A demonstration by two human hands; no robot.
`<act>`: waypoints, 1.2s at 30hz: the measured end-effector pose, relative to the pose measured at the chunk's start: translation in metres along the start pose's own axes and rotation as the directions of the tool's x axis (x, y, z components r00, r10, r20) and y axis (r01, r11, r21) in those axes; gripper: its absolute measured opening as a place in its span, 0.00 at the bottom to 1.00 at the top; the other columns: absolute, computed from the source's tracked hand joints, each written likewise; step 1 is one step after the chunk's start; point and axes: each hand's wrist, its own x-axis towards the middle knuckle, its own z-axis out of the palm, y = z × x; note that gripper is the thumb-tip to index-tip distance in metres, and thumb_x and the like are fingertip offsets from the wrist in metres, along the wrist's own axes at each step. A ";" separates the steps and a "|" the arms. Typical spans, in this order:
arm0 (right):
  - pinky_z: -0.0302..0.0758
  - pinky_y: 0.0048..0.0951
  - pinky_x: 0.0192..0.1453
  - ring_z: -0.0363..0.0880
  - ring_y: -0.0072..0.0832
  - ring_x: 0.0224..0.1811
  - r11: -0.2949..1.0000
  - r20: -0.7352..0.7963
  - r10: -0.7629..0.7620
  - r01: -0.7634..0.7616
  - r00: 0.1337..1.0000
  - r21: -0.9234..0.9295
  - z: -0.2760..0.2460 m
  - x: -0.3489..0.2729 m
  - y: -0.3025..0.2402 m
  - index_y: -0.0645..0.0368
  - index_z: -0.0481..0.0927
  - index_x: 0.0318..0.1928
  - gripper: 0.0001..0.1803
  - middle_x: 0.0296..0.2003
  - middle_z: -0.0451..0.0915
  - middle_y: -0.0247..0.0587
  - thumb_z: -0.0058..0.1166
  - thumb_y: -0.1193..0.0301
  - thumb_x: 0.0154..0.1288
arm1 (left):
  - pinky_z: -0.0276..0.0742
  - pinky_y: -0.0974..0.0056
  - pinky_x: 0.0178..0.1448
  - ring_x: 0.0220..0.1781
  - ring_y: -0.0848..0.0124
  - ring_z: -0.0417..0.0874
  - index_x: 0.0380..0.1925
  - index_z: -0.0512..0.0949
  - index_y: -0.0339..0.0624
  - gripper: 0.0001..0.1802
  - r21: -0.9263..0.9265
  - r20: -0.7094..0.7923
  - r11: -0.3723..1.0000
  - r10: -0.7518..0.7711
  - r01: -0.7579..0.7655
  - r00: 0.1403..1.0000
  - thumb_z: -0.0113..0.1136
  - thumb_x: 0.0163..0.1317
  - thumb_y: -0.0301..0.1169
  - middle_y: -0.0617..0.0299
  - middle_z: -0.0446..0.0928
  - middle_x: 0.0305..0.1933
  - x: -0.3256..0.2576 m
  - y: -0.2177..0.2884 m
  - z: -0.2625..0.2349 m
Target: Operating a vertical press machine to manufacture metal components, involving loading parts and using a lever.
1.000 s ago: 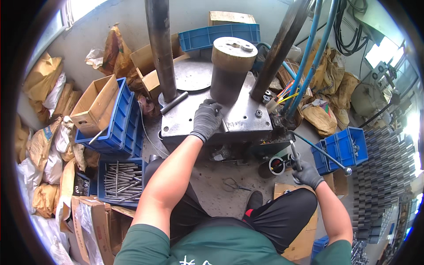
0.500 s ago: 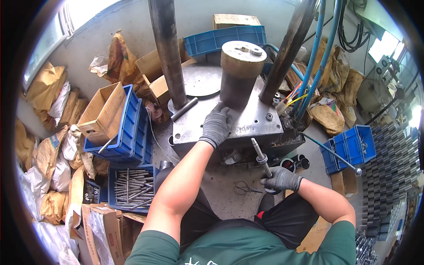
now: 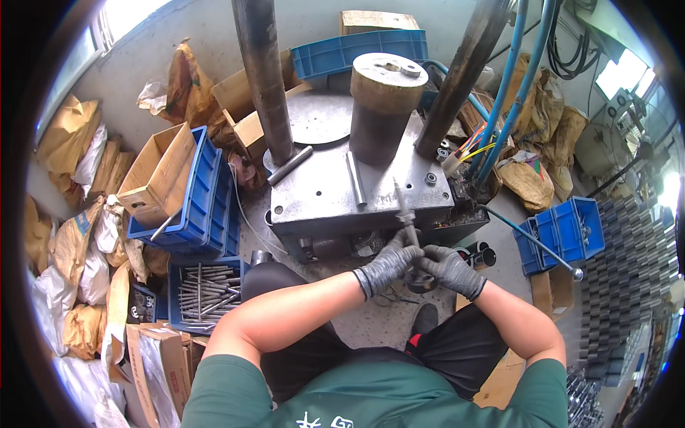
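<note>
2 machine columns (image 3: 262,78), blue hoses (image 3: 530,65) and a crate (image 3: 173,296) of metal rods (image 3: 207,292) show a workshop.

A pale wall (image 3: 307,21) and bright window (image 3: 132,16) border grey floor (image 3: 371,324).

just some white characters (image 3: 310,421) on your green shirt (image 3: 378,389) at six o'clock, plus a printed cardboard box (image 3: 177,364) around eight

The person (image 3: 385,378) wears a dark green shirt (image 3: 371,399) with short sleeves (image 3: 232,389) and white printing (image 3: 325,422) on its front, black trousers (image 3: 460,349), a dark shoe (image 3: 425,319) with a small red patch (image 3: 413,342) close to it, and mottled grey gloves (image 3: 382,272), with close-fitting cuffs (image 3: 362,284), on the left hand (image 3: 391,264) and the right hand (image 3: 451,269).
</note>
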 end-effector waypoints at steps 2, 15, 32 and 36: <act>0.82 0.27 0.44 0.83 0.19 0.40 0.996 -0.042 -0.076 0.074 0.996 -0.048 -0.006 -0.004 -0.009 0.62 0.82 0.53 0.19 0.40 0.85 0.34 0.62 0.59 0.75 | 0.85 0.61 0.45 0.45 0.69 0.81 0.64 0.71 0.52 0.25 -0.151 -0.037 0.988 0.010 -0.015 0.999 0.61 0.68 0.32 0.61 0.78 0.46 -0.007 -0.004 0.006; 0.86 0.32 0.43 0.89 0.28 0.38 0.999 0.321 0.027 -0.039 0.947 0.031 -0.010 0.013 -0.019 0.65 0.80 0.52 0.16 0.39 0.87 0.42 0.60 0.64 0.76 | 0.85 0.59 0.34 0.24 0.67 0.79 0.45 0.73 0.43 0.08 -0.477 -0.213 0.873 -0.221 0.096 0.952 0.55 0.66 0.25 0.60 0.74 0.26 -0.055 -0.033 0.022; 0.82 0.33 0.42 0.84 0.25 0.36 0.964 0.200 0.036 0.019 0.979 -0.264 -0.053 0.047 0.013 0.62 0.82 0.56 0.18 0.38 0.84 0.38 0.58 0.62 0.76 | 0.83 0.58 0.31 0.24 0.68 0.77 0.40 0.77 0.44 0.05 -0.440 -0.348 0.896 -0.237 0.065 0.907 0.55 0.64 0.27 0.63 0.74 0.26 -0.022 -0.003 -0.008; 0.82 0.33 0.44 0.83 0.25 0.35 0.909 0.232 0.019 0.080 0.972 -0.408 -0.055 0.045 0.015 0.63 0.81 0.59 0.21 0.38 0.85 0.39 0.58 0.61 0.75 | 0.80 0.60 0.28 0.23 0.70 0.77 0.41 0.75 0.45 0.05 -0.388 -0.388 0.921 -0.131 -0.032 0.912 0.54 0.66 0.27 0.64 0.74 0.25 -0.009 -0.004 -0.015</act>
